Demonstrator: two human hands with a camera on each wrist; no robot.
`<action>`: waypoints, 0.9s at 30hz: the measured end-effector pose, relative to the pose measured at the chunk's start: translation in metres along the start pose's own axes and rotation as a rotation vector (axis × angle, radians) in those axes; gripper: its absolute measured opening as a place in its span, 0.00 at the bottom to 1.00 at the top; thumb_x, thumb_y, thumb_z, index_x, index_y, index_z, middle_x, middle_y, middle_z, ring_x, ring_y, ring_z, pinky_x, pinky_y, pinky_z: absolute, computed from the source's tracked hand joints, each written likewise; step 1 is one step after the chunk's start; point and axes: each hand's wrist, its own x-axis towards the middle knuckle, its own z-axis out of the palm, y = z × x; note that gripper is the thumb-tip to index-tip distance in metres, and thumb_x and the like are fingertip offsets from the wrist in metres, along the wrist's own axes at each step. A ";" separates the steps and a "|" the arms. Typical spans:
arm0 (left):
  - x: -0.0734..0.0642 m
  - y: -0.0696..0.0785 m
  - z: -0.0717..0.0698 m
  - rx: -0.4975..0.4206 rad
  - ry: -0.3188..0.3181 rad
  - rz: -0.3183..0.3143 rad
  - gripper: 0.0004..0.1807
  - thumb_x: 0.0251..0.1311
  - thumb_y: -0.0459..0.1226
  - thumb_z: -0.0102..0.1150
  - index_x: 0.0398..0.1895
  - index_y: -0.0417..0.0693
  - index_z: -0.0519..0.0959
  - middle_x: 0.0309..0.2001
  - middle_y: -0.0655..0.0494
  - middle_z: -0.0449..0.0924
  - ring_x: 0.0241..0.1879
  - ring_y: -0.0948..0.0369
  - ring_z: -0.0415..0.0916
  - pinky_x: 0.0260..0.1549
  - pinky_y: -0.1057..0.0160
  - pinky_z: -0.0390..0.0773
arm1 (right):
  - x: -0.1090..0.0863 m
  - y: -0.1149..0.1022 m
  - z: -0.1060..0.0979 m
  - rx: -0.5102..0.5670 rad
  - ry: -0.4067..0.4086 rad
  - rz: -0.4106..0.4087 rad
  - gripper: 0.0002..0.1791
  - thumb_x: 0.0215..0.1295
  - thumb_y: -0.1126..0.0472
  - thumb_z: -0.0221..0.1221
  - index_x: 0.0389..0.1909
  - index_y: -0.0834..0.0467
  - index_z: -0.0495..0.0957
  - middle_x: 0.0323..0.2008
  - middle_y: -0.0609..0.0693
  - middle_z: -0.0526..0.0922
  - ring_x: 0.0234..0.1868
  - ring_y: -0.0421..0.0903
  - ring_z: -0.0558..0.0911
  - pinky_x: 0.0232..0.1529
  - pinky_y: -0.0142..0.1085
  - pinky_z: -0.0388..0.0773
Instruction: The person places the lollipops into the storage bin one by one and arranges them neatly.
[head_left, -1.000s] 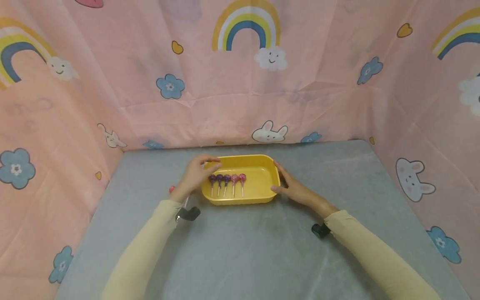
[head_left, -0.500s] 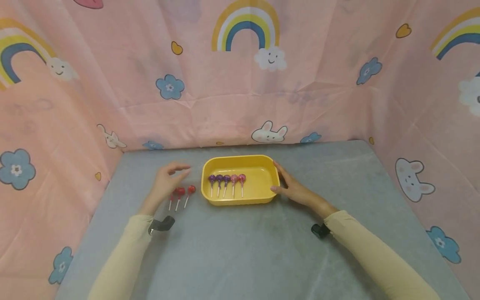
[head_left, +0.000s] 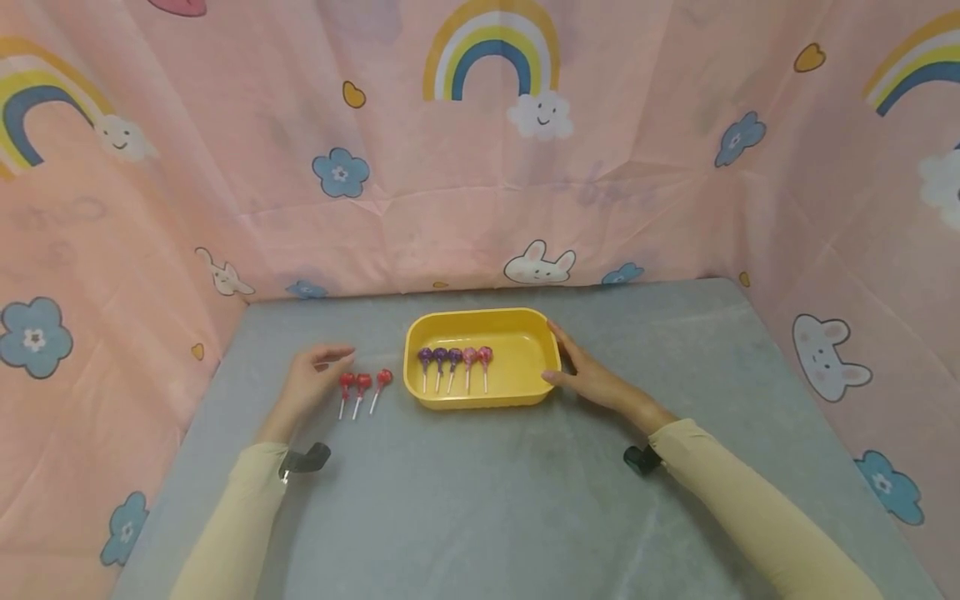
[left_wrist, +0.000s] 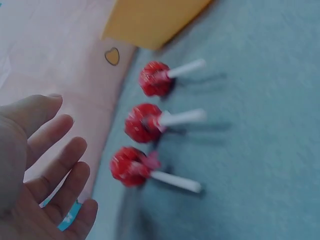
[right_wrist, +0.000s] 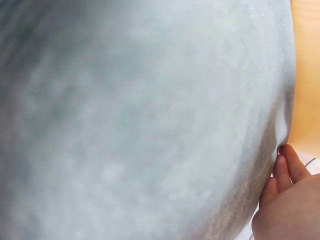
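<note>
My left hand hovers just left of three red lollipops, its fingers loosely bent around nothing. In the left wrist view those lollipops lie side by side on the cloth, white sticks pointing away from the hand. A yellow plastic tray stands to their right. Inside its left half lie three purple lollipops and two pink lollipops in a row, sticks towards me. My right hand rests with extended fingers and thumb against the tray's right end; the right wrist view shows fingertips at its yellow side.
Grey-blue cloth covers the table. A pink patterned curtain closes off the back and both sides. Dark wrist cameras sit at the cuffs of the pale sleeves.
My left hand has left the tray's left end and moved left, past the red lollipops, uncovering all three. The right hand, the tray and the lollipops in it stay put.
</note>
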 end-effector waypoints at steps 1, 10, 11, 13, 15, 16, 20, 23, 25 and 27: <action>0.000 -0.004 0.000 -0.009 -0.003 -0.002 0.21 0.70 0.47 0.56 0.59 0.45 0.78 0.63 0.43 0.76 0.65 0.46 0.70 0.67 0.41 0.67 | 0.000 0.000 0.000 0.000 -0.001 0.001 0.52 0.68 0.43 0.59 0.77 0.31 0.30 0.81 0.51 0.39 0.81 0.58 0.43 0.75 0.67 0.42; -0.004 -0.032 0.000 -0.033 -0.034 -0.019 0.24 0.68 0.47 0.58 0.61 0.43 0.76 0.62 0.40 0.77 0.64 0.44 0.72 0.66 0.43 0.70 | -0.001 0.000 0.000 0.008 -0.004 -0.009 0.52 0.68 0.42 0.59 0.77 0.30 0.30 0.81 0.50 0.39 0.81 0.58 0.43 0.76 0.67 0.42; -0.004 -0.035 0.000 -0.023 -0.045 -0.017 0.25 0.68 0.48 0.58 0.61 0.43 0.76 0.62 0.40 0.77 0.65 0.44 0.72 0.66 0.42 0.69 | -0.001 0.000 0.000 0.013 -0.003 -0.006 0.52 0.67 0.43 0.59 0.77 0.30 0.31 0.81 0.50 0.39 0.81 0.57 0.43 0.76 0.67 0.42; -0.004 -0.040 0.000 -0.022 -0.062 -0.024 0.27 0.66 0.51 0.60 0.62 0.46 0.76 0.63 0.42 0.77 0.66 0.44 0.70 0.67 0.41 0.67 | -0.001 0.001 0.000 0.018 -0.002 -0.004 0.52 0.67 0.43 0.60 0.77 0.30 0.31 0.81 0.50 0.40 0.81 0.57 0.43 0.76 0.67 0.42; -0.004 -0.045 0.001 -0.017 -0.071 -0.026 0.28 0.65 0.53 0.60 0.62 0.48 0.76 0.64 0.44 0.75 0.68 0.45 0.68 0.69 0.40 0.64 | 0.000 0.001 -0.001 0.017 -0.003 -0.006 0.51 0.67 0.42 0.59 0.77 0.30 0.31 0.81 0.51 0.40 0.81 0.57 0.43 0.76 0.67 0.42; -0.005 -0.047 0.001 -0.008 -0.073 -0.023 0.28 0.65 0.53 0.60 0.62 0.49 0.76 0.64 0.44 0.74 0.68 0.45 0.67 0.69 0.40 0.63 | 0.000 0.001 -0.001 0.016 -0.005 -0.006 0.51 0.68 0.42 0.59 0.77 0.30 0.31 0.81 0.51 0.40 0.81 0.57 0.43 0.76 0.67 0.42; -0.006 -0.051 0.003 -0.013 -0.050 -0.016 0.27 0.65 0.52 0.61 0.62 0.48 0.76 0.65 0.44 0.73 0.69 0.45 0.65 0.71 0.40 0.60 | 0.000 0.000 -0.001 0.018 -0.008 -0.009 0.51 0.67 0.42 0.59 0.77 0.29 0.31 0.81 0.50 0.40 0.81 0.57 0.43 0.76 0.67 0.42; -0.006 -0.051 0.005 -0.006 -0.037 -0.005 0.26 0.65 0.50 0.62 0.62 0.47 0.76 0.65 0.43 0.73 0.69 0.45 0.64 0.71 0.41 0.60 | 0.000 0.001 0.000 0.017 -0.005 -0.009 0.51 0.67 0.42 0.59 0.77 0.29 0.30 0.81 0.51 0.41 0.81 0.58 0.44 0.75 0.68 0.42; -0.006 -0.051 0.005 0.005 -0.032 -0.002 0.26 0.65 0.49 0.62 0.61 0.47 0.77 0.64 0.43 0.73 0.69 0.45 0.64 0.71 0.41 0.60 | 0.001 0.001 0.000 0.015 -0.002 -0.007 0.52 0.67 0.41 0.59 0.77 0.29 0.30 0.81 0.51 0.41 0.81 0.58 0.44 0.75 0.68 0.43; -0.006 -0.051 0.006 0.024 -0.030 0.007 0.25 0.65 0.49 0.62 0.61 0.47 0.77 0.64 0.44 0.73 0.68 0.46 0.65 0.70 0.41 0.60 | 0.001 0.002 0.001 0.013 -0.002 -0.005 0.52 0.67 0.41 0.59 0.77 0.29 0.30 0.81 0.51 0.42 0.81 0.58 0.45 0.75 0.68 0.43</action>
